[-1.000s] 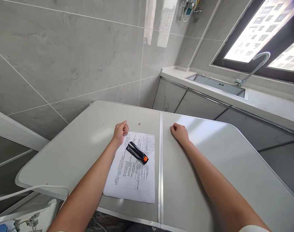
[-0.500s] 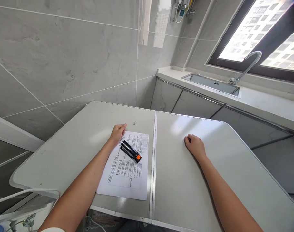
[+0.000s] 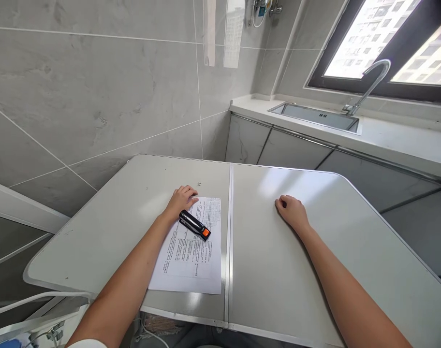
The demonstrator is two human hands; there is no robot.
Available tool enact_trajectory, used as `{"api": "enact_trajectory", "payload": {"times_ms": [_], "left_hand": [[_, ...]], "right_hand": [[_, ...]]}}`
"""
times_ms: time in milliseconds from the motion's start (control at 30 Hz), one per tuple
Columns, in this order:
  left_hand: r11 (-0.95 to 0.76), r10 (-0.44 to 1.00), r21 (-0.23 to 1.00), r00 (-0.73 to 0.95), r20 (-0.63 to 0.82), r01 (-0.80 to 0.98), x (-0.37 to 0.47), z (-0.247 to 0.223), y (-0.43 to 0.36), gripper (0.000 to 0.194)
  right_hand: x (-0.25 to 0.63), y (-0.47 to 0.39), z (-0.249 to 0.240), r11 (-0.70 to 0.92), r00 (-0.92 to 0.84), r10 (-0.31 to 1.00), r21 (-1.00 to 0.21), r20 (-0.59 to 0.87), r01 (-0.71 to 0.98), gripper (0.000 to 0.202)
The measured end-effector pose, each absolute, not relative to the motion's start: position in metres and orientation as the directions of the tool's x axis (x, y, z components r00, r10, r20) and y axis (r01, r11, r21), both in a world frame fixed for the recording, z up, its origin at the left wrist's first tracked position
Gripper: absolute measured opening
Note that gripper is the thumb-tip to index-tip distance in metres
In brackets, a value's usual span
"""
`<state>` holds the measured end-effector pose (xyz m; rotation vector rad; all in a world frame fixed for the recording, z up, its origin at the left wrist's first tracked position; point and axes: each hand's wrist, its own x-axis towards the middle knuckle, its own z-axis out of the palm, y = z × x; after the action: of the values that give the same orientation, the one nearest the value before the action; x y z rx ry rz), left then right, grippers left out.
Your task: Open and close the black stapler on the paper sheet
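Printed paper [image 3: 191, 258] lies on the left half of the folding table [image 3: 278, 270], with a black stapler [image 3: 194, 225] with an orange end resting across its upper part. At the paper's upper left corner is my left hand [image 3: 180, 200], fingers apart and reaching over the sheet's top edge; nothing is in its grasp. My right hand [image 3: 292, 211] rests on the table's right half, its fingers curled into a loose fist with nothing visible inside. A few tiny metal bits [image 3: 199, 183], perhaps staples, lie just beyond my left hand.
A metal seam [image 3: 228, 241] divides the tabletop. Behind to the right runs a white counter [image 3: 398, 140] with a sink [image 3: 315, 117] and a curved faucet [image 3: 378, 77] under a window. Tiled wall [image 3: 97, 96] borders the far left; a white rail [image 3: 39, 296] stands near the front left.
My left hand has shifted slightly right over the paper's top edge, and its fingers have spread. My right hand keeps its curled pose. The camera view has tilted a little.
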<state>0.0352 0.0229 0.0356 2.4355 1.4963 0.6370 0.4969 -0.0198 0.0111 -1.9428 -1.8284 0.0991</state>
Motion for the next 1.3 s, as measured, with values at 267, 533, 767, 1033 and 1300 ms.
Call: {"api": "enact_trajectory", "payload": {"times_ms": [267, 533, 767, 1033, 1300], "left_hand": [[-0.479, 0.877, 0.404, 0.403, 0.263, 0.779, 0.040, 0.026, 0.028, 0.017], [-0.503, 0.863, 0.529, 0.365, 0.348, 0.684, 0.044, 0.034, 0.018, 0.022], [-0.492, 0.868, 0.523, 0.346, 0.356, 0.696, 0.047, 0.036, 0.016, 0.021], [-0.520, 0.795, 0.503, 0.174, 0.582, 0.690, 0.049, 0.053, 0.006, 0.010], [-0.501, 0.827, 0.553, 0.180, 0.533, 0.666, 0.053, 0.050, 0.003, 0.012]], "right_hand": [[0.455, -0.027, 0.026, 0.212, -0.014, 0.933, -0.518, 0.359, 0.829, 0.030], [0.325, -0.087, 0.045, 0.370, -0.361, 0.913, -0.756, 0.190, 0.540, 0.011], [0.298, -0.097, 0.041, 0.389, -0.426, 0.892, -0.733, 0.149, 0.558, 0.023], [0.321, -0.090, 0.047, 0.129, -0.287, 0.958, -0.854, -0.025, 0.504, 0.018], [0.361, -0.079, 0.056, 0.002, -0.253, 0.956, -0.860, -0.147, 0.510, 0.017]]}}
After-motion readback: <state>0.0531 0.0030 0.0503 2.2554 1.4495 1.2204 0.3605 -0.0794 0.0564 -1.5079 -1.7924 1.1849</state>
